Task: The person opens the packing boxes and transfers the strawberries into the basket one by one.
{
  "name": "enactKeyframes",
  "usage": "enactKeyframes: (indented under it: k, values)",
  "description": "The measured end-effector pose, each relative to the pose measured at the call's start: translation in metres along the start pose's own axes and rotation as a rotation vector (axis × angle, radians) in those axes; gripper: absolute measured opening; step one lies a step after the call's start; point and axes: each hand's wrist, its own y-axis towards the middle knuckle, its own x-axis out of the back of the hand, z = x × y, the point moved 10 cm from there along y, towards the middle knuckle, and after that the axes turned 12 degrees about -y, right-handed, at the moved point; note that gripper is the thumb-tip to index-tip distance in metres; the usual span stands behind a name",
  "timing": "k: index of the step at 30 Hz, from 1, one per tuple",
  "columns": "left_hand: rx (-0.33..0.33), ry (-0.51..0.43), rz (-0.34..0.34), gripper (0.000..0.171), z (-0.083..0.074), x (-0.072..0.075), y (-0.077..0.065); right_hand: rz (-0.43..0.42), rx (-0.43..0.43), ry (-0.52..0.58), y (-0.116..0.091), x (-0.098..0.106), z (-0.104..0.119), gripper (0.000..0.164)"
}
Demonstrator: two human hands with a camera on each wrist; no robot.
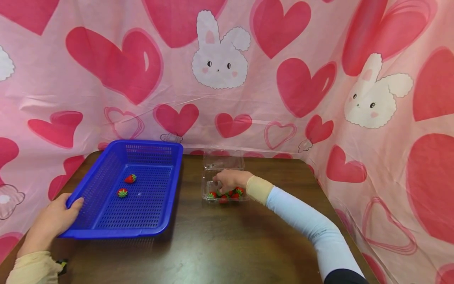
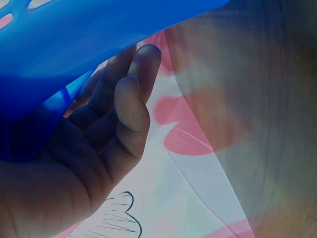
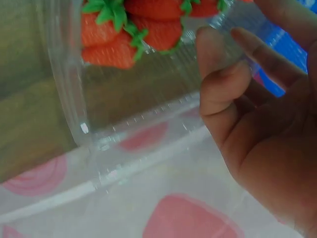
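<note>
My left hand (image 1: 54,217) grips the left rim of a blue perforated plastic basket (image 1: 173,189), thumb over the edge. In the left wrist view, the fingers (image 2: 106,94) curl beneath the basket's wall (image 2: 99,44). Inside the basket lie two strawberries, one red with its leaves sideways (image 1: 130,179), another with its green leaves up (image 1: 122,193). My right hand (image 1: 232,179) hovers over a clear plastic clamshell box (image 1: 206,183), its lid raised. Several strawberries (image 3: 111,47) sit together in the box. Loosely bent, the right fingers (image 3: 262,59) hold nothing and are near the strawberries.
The dark brown wooden table (image 1: 227,244) carries both containers, the basket on the left and the clear box right of centre. A pink cloth (image 1: 227,98) with hearts and rabbits hangs behind and along the table's sides. A small dark object (image 1: 62,266) shows beside the left wrist.
</note>
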Motion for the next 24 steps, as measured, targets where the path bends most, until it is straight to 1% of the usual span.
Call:
enactKeyframes:
  k: [4, 7, 11, 14, 19, 24]
  values:
    - [0.005, -0.001, -0.002, 0.059, 0.001, 0.001, 0.001, -0.01, 0.0, 0.021, 0.005, -0.009, 0.002, 0.034]
    - [0.007, -0.001, -0.003, 0.06, 0.002, 0.002, 0.002, -0.02, 0.003, 0.014, 0.007, -0.014, 0.005, 0.03]
    - [0.013, 0.004, -0.002, 0.061, 0.002, 0.002, 0.001, -0.048, 0.002, -0.033, 0.011, -0.015, 0.007, 0.022]
    - [0.011, 0.007, -0.003, 0.06, 0.002, 0.001, 0.001, -0.059, -0.019, -0.056, 0.012, -0.016, 0.006, 0.019]
    - [0.003, 0.008, -0.009, 0.059, 0.002, 0.001, 0.001, -0.058, -0.051, -0.046, 0.014, -0.018, 0.003, 0.018]
    - [-0.003, 0.001, -0.017, 0.058, 0.0, 0.001, 0.001, -0.079, -0.048, -0.052, 0.016, -0.017, 0.002, 0.014]
